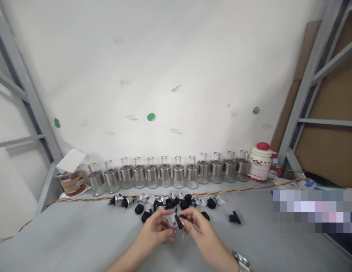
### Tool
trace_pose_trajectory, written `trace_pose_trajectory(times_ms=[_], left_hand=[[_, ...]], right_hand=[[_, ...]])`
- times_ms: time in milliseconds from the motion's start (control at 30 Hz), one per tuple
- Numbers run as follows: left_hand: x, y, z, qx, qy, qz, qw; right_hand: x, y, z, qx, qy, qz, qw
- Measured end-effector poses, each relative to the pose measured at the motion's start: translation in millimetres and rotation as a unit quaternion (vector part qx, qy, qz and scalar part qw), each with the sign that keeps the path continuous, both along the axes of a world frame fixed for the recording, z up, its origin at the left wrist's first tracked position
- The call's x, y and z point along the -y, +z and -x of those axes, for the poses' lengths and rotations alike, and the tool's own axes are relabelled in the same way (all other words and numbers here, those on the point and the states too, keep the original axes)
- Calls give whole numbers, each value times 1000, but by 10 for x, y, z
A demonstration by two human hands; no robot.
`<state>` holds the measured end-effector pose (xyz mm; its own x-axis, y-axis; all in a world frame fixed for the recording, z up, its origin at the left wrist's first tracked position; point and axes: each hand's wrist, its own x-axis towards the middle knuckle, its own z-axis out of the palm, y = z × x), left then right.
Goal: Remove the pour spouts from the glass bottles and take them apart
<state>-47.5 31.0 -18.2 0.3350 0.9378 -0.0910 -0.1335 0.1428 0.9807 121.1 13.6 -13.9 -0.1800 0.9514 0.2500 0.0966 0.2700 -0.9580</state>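
Note:
In front of me, low over the grey table, my left hand is closed around the rim of a translucent white plastic cap. My right hand pinches a black plastic piece against the cap's right side; whether the two are joined I cannot tell. Just beyond my hands lies a loose row of parts, among them a black cap, a white cap and a silver-and-black pourer top. Another black plastic piece lies apart on the right.
Along the wall stands a row of several glass bottles with metal sleeves. A ceramic jar with a red lid ends it at right, a paper-wrapped cup at left. A twisted red-yellow cord crosses the table before them.

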Motion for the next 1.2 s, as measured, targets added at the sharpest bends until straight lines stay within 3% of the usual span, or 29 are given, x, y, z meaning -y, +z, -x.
trace_pose_trajectory(times_ms=[133,400,567,733,867,1000,1200], left_hand=[[-16,-10,-5,1,-16,0,1000],[58,38,-52,-1,-84,68,994],[36,44,-42,14,-57,84,995],[14,21,-5,4,-43,64,997],[32,-50,-17,23,-59,1,998],[80,-2,-49,29,-77,-69,994],[199,160,-122,10,-18,-51,999]], right_hand=[[-34,-29,15,-45,16,28,998],[-38,27,22,-87,67,68,992],[-41,92,7,-90,45,55,993],[-22,103,-28,-18,-40,-1,999],[45,97,-35,94,-51,-62,992],[94,108,-53,184,-46,-143,971],[81,89,-104,249,-40,-262,932]])
